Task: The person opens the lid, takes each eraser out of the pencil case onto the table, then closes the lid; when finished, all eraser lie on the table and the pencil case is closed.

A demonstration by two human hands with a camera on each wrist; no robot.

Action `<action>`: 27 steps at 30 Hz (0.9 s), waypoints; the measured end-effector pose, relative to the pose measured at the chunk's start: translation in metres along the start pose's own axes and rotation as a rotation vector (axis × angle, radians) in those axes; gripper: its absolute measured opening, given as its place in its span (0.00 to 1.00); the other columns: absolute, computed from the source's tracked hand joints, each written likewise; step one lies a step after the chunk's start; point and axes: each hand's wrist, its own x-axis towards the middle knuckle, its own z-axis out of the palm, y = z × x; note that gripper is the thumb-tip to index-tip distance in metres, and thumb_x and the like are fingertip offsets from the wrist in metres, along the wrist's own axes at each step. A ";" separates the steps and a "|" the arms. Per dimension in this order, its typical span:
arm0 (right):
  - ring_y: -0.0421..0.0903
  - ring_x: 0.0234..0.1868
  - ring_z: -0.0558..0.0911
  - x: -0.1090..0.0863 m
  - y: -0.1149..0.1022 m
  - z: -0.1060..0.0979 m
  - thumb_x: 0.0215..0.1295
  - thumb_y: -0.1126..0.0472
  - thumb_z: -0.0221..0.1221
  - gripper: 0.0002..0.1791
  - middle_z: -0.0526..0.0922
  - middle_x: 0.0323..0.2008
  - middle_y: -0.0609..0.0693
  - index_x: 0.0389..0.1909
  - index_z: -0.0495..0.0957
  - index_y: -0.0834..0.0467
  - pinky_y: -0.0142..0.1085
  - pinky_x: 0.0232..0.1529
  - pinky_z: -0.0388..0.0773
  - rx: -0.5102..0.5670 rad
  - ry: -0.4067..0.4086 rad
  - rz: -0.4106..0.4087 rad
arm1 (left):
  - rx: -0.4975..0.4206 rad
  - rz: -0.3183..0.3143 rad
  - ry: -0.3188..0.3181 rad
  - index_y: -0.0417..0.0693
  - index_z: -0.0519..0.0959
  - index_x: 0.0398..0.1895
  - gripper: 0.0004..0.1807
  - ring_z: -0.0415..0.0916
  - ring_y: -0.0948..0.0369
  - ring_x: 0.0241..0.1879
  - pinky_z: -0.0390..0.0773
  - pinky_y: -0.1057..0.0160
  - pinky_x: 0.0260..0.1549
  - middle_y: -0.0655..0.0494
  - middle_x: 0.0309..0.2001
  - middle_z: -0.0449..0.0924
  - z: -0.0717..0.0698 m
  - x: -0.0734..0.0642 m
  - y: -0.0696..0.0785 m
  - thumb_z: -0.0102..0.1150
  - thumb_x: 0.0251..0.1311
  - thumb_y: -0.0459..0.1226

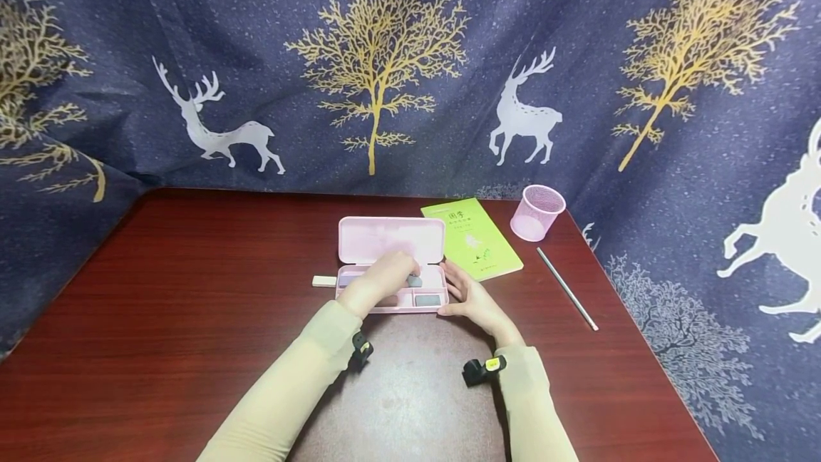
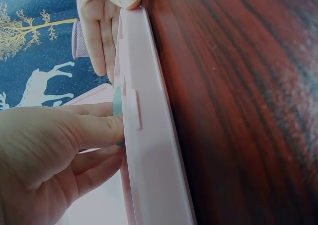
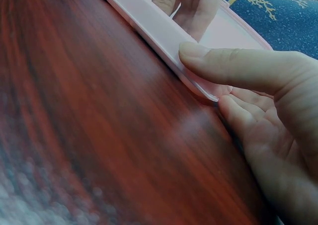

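Observation:
A pink pencil case [image 1: 391,309] lies on the table with its lid [image 1: 391,237] raised. My left hand [image 1: 387,275] reaches down into it from above. Its thumb and fingers pinch a small grey-green piece [image 1: 415,281], seen as a teal edge in the left wrist view; its kind is unclear. At the case's right end, my right hand [image 1: 471,303] holds the corner, thumb on the front wall and fingers along the side. A grey block [image 1: 427,300] sits in the front right compartment. My left hand and forearm hide part of the inside.
A white block [image 1: 323,281], like an eraser, lies left of the case. Behind and to the right are a green book [image 1: 481,237] and a pink mesh pen cup [image 1: 537,212]. A grey pencil [image 1: 567,289] lies near the table's right edge.

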 end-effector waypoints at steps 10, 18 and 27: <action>0.59 0.76 0.51 -0.001 -0.003 0.000 0.52 0.79 0.65 0.55 0.47 0.76 0.65 0.76 0.40 0.68 0.34 0.69 0.62 -0.009 0.003 0.007 | -0.015 0.022 0.017 0.43 0.83 0.26 0.06 0.62 0.61 0.27 0.72 0.61 0.33 0.55 0.22 0.75 0.001 0.001 -0.001 0.61 0.51 0.25; 0.60 0.76 0.51 -0.002 -0.003 0.001 0.52 0.79 0.65 0.55 0.47 0.76 0.65 0.76 0.40 0.68 0.32 0.68 0.63 -0.009 0.004 0.010 | -0.023 0.033 0.005 0.43 0.84 0.26 0.08 0.61 0.62 0.26 0.70 0.63 0.33 0.56 0.22 0.76 0.002 0.002 -0.005 0.60 0.51 0.23; 0.62 0.76 0.52 -0.002 -0.003 0.001 0.53 0.79 0.64 0.54 0.47 0.76 0.67 0.75 0.40 0.69 0.36 0.69 0.63 -0.009 -0.003 0.002 | -0.036 0.056 -0.015 0.43 0.85 0.27 0.07 0.64 0.63 0.26 0.74 0.63 0.34 0.55 0.25 0.81 0.002 0.003 -0.008 0.62 0.51 0.24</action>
